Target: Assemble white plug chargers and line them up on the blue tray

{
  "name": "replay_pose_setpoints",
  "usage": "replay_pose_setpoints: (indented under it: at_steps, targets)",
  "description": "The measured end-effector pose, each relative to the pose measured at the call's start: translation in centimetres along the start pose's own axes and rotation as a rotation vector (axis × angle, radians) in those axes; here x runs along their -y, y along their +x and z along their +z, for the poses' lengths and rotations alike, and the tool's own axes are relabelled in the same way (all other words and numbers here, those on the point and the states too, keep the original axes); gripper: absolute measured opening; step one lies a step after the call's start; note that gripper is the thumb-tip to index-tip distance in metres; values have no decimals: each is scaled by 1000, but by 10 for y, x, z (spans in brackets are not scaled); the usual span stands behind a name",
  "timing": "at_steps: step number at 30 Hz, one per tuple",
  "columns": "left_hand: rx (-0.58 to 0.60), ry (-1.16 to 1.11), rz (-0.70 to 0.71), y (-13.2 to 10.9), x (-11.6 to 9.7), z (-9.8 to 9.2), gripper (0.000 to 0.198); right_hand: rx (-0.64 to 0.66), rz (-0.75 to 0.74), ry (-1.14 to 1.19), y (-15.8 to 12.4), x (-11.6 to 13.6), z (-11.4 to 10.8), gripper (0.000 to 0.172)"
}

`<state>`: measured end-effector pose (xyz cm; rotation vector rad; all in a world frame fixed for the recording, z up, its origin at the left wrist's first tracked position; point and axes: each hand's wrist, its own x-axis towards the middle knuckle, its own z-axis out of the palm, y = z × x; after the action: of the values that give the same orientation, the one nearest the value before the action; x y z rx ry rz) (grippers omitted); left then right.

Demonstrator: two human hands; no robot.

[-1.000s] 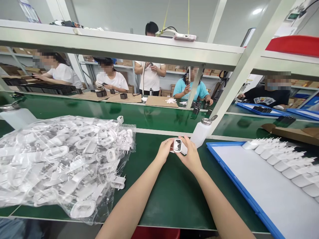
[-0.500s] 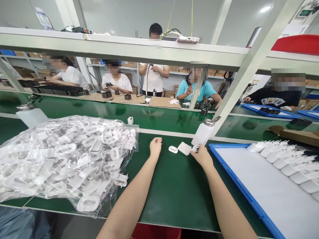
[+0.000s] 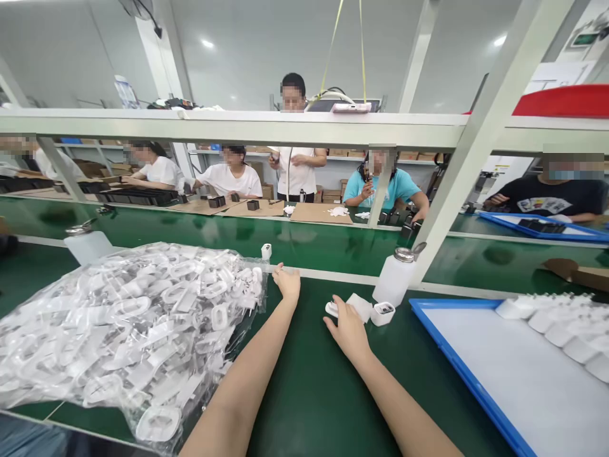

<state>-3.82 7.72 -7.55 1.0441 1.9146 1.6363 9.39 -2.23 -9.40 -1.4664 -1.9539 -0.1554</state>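
Observation:
My left hand reaches forward over the green bench, fingers stretched and holding nothing. Just beyond its fingertips stands a small white charger housing. My right hand is at an oval white plug cover; thumb and forefinger are apart on either side of it, partly hiding it. Beside that hand lies a flat white piece. A white charger housing, its end showing inner parts, sits right of that piece, in front of a white pump bottle.
A clear bag heaped with white plastic parts covers the left side. At right, a blue-rimmed tray holds a row of white chargers. A slanted post rises behind the bottle. Several co-workers sit or stand across the bench.
My right hand has let go of the charger housing beside the bottle and moved left to the oval cover. My left hand has stretched forward and opened its fingers. The view has tilted up.

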Motion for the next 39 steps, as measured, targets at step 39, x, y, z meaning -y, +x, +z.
replay_pose_setpoints:
  at_steps: [39]
  targets:
    - [1103, -136, 294, -64, 7, -51, 42, 306, 195, 430, 13, -8, -46, 12]
